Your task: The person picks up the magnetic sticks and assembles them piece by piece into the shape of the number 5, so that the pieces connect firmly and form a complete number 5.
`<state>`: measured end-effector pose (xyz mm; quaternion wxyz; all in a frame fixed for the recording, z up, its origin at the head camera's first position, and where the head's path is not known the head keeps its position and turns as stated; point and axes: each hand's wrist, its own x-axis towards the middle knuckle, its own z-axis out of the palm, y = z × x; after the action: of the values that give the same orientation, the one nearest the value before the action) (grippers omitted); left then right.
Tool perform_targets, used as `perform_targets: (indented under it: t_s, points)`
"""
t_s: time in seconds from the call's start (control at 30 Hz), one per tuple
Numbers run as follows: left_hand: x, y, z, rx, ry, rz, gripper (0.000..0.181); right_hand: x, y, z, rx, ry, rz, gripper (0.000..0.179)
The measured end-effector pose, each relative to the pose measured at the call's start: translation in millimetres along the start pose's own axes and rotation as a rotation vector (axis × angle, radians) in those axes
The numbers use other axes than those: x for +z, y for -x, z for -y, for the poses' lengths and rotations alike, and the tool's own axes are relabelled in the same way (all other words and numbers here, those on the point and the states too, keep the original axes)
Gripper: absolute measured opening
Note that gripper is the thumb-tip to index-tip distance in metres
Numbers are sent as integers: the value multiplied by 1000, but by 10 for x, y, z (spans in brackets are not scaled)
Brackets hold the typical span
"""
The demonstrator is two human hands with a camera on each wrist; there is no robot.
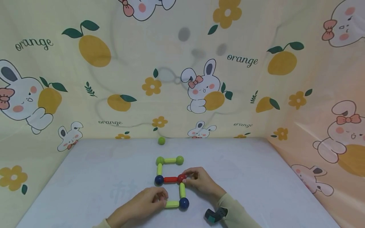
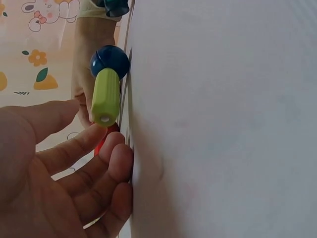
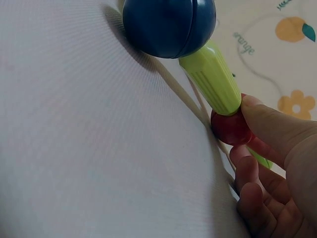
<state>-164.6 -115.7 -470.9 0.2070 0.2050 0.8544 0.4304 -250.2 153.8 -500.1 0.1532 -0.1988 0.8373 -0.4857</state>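
Note:
A chain of magnetic balls and rods lies on the white table, shaped roughly like a 5. My right hand [image 1: 203, 182] pinches the red ball [image 3: 232, 129] between thumb and fingers. From that ball a red rod [image 1: 170, 179] runs left to a blue ball [image 1: 159, 180], and a lime rod [image 3: 213, 79] leads down to another blue ball [image 1: 184, 203]. My left hand [image 1: 145, 201] is beside the free end of the bottom lime rod [image 2: 105, 96]. Its thumb and index finger stand apart around that end, the other fingers loosely bent.
Farther up the chain, a lime rod [image 1: 159, 169] joins a green ball [image 1: 160, 161], and a second rod [image 1: 170, 160] reaches another green ball [image 1: 180, 160]. A loose green ball [image 1: 161, 140] sits by the table's back edge. A dark device [image 1: 215, 215] is at my right wrist.

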Motion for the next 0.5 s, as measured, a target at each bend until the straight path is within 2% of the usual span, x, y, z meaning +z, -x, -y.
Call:
perform_targets:
  t_s: [0.27, 0.5]
  points:
    - [-99, 15, 33, 19, -13, -28, 16, 10, 5, -1, -10, -7, 4, 28]
    - [-263, 31, -11, 40, 32, -61, 20, -8, 0, -17, -3, -6, 10, 28]
